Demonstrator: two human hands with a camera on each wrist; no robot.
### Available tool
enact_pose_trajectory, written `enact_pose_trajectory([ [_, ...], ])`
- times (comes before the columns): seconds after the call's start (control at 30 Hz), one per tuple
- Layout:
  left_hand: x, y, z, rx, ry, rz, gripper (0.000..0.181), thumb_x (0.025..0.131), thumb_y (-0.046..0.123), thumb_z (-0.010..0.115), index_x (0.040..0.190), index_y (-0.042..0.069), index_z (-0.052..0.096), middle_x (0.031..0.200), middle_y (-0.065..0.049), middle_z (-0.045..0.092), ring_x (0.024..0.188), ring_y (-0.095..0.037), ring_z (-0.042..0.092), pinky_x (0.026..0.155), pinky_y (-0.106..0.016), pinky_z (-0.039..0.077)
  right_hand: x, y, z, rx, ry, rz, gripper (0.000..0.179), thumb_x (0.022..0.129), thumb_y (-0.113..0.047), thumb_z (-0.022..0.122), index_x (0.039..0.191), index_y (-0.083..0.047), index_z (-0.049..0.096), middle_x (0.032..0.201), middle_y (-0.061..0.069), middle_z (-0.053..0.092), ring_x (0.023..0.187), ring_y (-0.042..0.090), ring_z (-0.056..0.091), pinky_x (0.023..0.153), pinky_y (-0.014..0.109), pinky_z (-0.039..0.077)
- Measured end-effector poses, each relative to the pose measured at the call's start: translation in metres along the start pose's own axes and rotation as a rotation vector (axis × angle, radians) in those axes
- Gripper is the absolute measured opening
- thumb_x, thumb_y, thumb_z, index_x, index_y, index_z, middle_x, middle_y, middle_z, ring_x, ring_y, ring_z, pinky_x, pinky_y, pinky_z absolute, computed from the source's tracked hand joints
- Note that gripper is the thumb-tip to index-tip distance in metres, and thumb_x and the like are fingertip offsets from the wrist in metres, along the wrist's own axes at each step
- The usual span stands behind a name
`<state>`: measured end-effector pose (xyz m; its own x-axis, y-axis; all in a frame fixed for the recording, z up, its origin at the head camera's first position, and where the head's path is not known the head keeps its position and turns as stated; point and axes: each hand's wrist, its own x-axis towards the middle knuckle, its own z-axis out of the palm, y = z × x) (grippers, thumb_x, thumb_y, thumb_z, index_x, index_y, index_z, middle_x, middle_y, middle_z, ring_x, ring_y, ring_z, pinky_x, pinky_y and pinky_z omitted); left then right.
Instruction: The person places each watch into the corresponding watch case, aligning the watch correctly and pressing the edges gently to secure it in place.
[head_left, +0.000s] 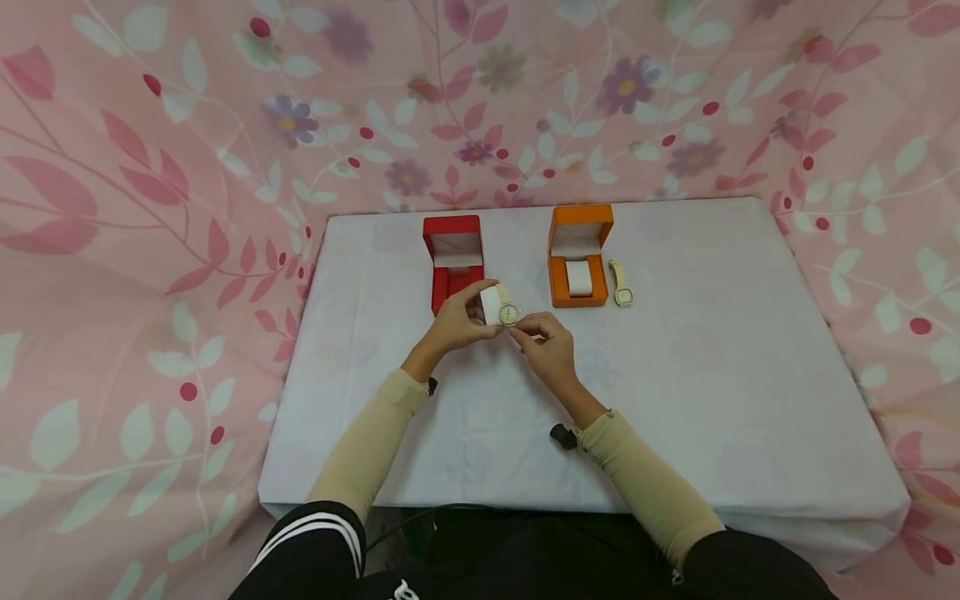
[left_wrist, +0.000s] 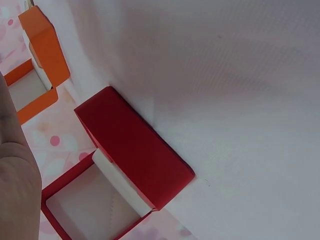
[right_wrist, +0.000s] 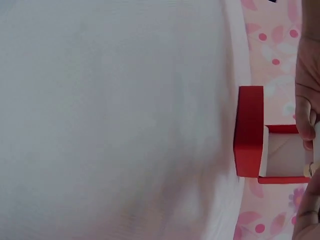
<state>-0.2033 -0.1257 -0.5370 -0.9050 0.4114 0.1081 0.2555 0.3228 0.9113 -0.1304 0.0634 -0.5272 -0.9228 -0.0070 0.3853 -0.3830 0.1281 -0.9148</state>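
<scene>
In the head view my left hand (head_left: 456, 323) grips a white watch cushion (head_left: 490, 305), fingers behind it and thumb along its lower edge. A wristwatch (head_left: 508, 313) with a round dial and pale strap lies against the cushion's right side. My right hand (head_left: 549, 345) pinches the low end of that strap between thumb and fingertips. Just behind the left hand stands an open red watch box (head_left: 452, 223), its seat partly hidden by the hand. At the left wrist view's edge only part of the left hand (left_wrist: 19, 185) appears, without the watch.
An open orange watch box (head_left: 581, 214) stands to the right of the red one, with a white cushion (head_left: 578, 278) seated inside. Beside it lies another pale-strapped watch (head_left: 622, 287) with a squarish dial. A white cloth (head_left: 712, 375) covers the table; floral pink fabric (head_left: 480, 100) hangs around it.
</scene>
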Motion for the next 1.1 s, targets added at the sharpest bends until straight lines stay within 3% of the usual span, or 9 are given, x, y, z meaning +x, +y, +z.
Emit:
enact_pose_trajectory([
  [0.17,0.001,0.000,0.000,-0.010,-0.013,-0.004,0.072,0.065,0.015,0.081,0.129,0.027,0.050,0.096,-0.006,0.059,0.071,-0.018,0.061,0.065,-0.026,0.055,0.004,0.000,-0.006,0.067,-0.054,0.088,0.012,0.077,-0.002,0.071,0.082,0.008,0.067,0.092,0.022,0.057,0.071,0.017,0.058,0.055,0.030,0.055],
  [0.37,0.001,0.001,0.000,-0.028,-0.015,0.006,0.072,0.066,0.012,0.080,0.129,0.026,0.050,0.096,-0.006,0.059,0.070,-0.019,0.061,0.064,-0.027,0.056,0.003,-0.001,-0.005,0.149,-0.059,0.077,0.012,0.078,0.004,0.068,0.083,0.014,0.063,0.089,0.027,0.059,0.070,0.030,0.062,0.057,0.044,0.055],
  [0.6,-0.001,0.005,0.001,-0.019,-0.023,0.011,0.071,0.066,0.013,0.080,0.129,0.027,0.049,0.095,-0.005,0.059,0.070,-0.018,0.061,0.064,-0.028,0.055,0.001,-0.001,-0.005,0.105,-0.058,0.119,0.011,0.079,0.000,0.069,0.082,0.010,0.066,0.090,0.024,0.059,0.073,0.023,0.060,0.058,0.038,0.056],
  [0.73,-0.001,0.004,0.002,-0.017,-0.011,0.004,0.071,0.066,0.013,0.080,0.129,0.027,0.050,0.095,-0.005,0.059,0.070,-0.018,0.061,0.064,-0.027,0.055,0.000,0.000,-0.005,0.079,-0.076,0.156,0.013,0.081,-0.005,0.068,0.083,0.007,0.068,0.092,0.021,0.059,0.073,0.018,0.057,0.059,0.045,0.054],
  [0.9,-0.002,0.005,0.002,-0.025,-0.005,-0.023,0.072,0.066,0.012,0.080,0.130,0.025,0.049,0.092,-0.009,0.059,0.069,-0.018,0.061,0.062,-0.025,0.055,-0.002,0.000,-0.004,0.126,-0.082,0.238,0.017,0.083,-0.007,0.066,0.088,0.009,0.067,0.098,0.022,0.059,0.076,0.012,0.057,0.066,0.056,0.051],
  [0.97,-0.002,0.005,0.003,-0.041,-0.013,-0.031,0.073,0.066,0.011,0.080,0.131,0.023,0.048,0.093,-0.011,0.059,0.070,-0.019,0.061,0.063,-0.026,0.055,-0.002,-0.001,-0.003,0.164,-0.077,0.271,0.020,0.084,-0.007,0.065,0.092,0.012,0.067,0.101,0.024,0.058,0.079,0.011,0.059,0.070,0.055,0.052],
  [1.1,-0.004,0.012,0.001,-0.048,-0.046,-0.041,0.073,0.068,0.009,0.079,0.132,0.020,0.047,0.101,-0.011,0.058,0.075,-0.019,0.060,0.069,-0.028,0.055,-0.002,0.004,-0.003,0.217,-0.056,0.294,0.025,0.085,-0.009,0.064,0.093,0.015,0.066,0.107,0.026,0.057,0.091,0.015,0.059,0.073,0.037,0.056],
])
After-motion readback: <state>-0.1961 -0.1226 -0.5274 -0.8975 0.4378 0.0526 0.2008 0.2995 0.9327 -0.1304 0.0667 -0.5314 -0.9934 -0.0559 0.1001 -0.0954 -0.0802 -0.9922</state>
